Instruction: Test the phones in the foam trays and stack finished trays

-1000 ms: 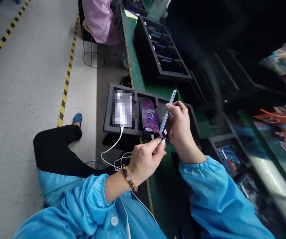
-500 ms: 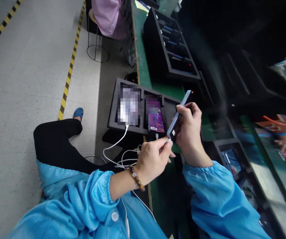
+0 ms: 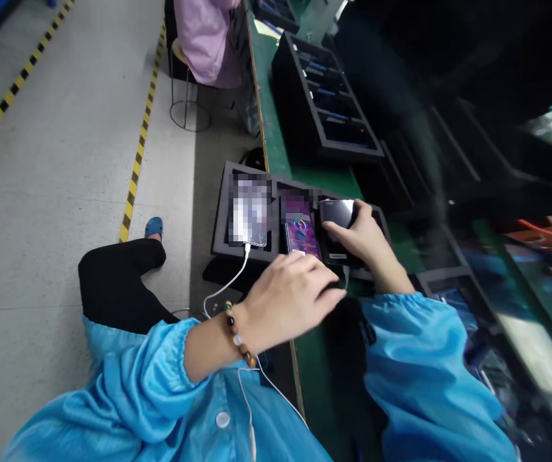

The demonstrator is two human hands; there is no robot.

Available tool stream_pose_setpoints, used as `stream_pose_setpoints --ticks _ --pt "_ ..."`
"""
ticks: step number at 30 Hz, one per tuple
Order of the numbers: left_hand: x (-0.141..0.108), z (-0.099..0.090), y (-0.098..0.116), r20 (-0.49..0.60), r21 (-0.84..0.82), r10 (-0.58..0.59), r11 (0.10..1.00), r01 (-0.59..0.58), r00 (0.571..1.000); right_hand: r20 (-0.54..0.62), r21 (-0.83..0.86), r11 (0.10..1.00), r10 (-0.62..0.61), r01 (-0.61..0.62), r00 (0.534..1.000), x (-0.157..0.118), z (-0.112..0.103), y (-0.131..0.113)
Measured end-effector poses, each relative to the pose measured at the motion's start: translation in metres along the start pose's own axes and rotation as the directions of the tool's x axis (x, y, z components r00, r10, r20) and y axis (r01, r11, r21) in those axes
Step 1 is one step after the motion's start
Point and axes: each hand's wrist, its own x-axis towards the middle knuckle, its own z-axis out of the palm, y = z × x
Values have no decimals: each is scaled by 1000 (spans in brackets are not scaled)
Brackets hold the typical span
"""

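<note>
Fingers of the right hand (image 3: pixel 370 239) grasp a dark smartphone (image 3: pixel 336 212) across its width, thumb on the near side, likely to steady it in the right-hand compartment of the grey foam tray (image 3: pixel 218 218). Whether it sits fully down is hidden. A pale cable end (image 3: pixel 346 276) shows just below its lower edge (plugged in or not, I cannot tell). The left hand's (image 3: pixel 288 292) fingers are relaxed and parted, with nothing visible in them, above the tray's near edge.

The middle smartphone (image 3: pixel 301 237) lies screen up in its own compartment, presumably so the display can be read. A white cable (image 3: pixel 222 297) runs off the left device (image 3: pixel 249 208), whose lower end points towards the wearer, probably for easy plugging. The tray overhangs the worktop (image 3: pixel 260 96).
</note>
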Motion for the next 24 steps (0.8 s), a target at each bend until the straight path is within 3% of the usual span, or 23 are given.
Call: stream_pose_setpoints --ticks 4,8,11,13,15,17,20,24 --pt "7 -26 -22 -2 305 -73 950 70 997 22 -100 995 26 -23 999 3 13 -5" --pt "9 -40 -41 -16 455 -80 887 78 997 -22 -118 985 -127 124 992 -17 5 -7" --pt "11 -41 -40 66 520 -35 854 -4 997 -68 -31 934 -357 356 932 -50 -8 -12" --pt "17 -36 -36 146 548 -6 833 -76 989 6 26 875 -484 484 875 -73 -12 -18" --pt "28 -26 -35 192 580 -17 808 -99 981 101 65 844 -537 533 838 -86 -9 -24" --pt "46 -17 -36 214 608 -55 789 -89 975 144 73 841 -541 536 829 -80 -1 -28" --pt "79 -12 -43 215 639 -101 767 -62 971 84 24 851 -525 525 847 -43 7 -29" --pt "102 -34 -60 58 609 -13 793 -25 998 -51 0 882 -471 472 881 1 -5 -22"
